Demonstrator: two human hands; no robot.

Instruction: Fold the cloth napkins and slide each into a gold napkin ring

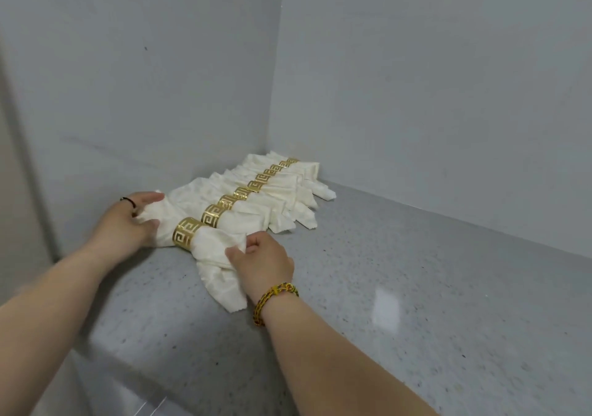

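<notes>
- The nearest gold metal napkin ring [187, 233], cut through with a Greek-key pattern, is my reference. It sits round the middle of a cream cloth napkin [217, 242] that lies on the grey speckled stone countertop [416, 287].
- Left of that ring, I see the left hand [128, 223] gripping the napkin's bunched end. The thumb lies over the top of the cloth and the fingers [150, 223] curl in beneath it, close together.
- Right of the ring, the right hand [262, 258] rests on the fanned-out end, knuckles up. Its thumb and curled forefinger pinch a fold of the cloth. The other fingers are tucked under the palm, and I cannot tell how they lie.
- Nearer to me than the ring, below the right hand, the loose tail of the napkin spreads flat on the countertop.
- Beyond the ring, a row of further cream napkins [282, 191], each in a matching gold ring [213, 214], runs away from me. Each one touches or overlaps its neighbour, and the row ends at the corner where the two pale grey walls [416, 95] meet.
- A gold and dark beaded bracelet [272, 300] circles the right wrist, on my side of the ring. A thin black band [129, 202] circles the left wrist, left of the ring.
</notes>
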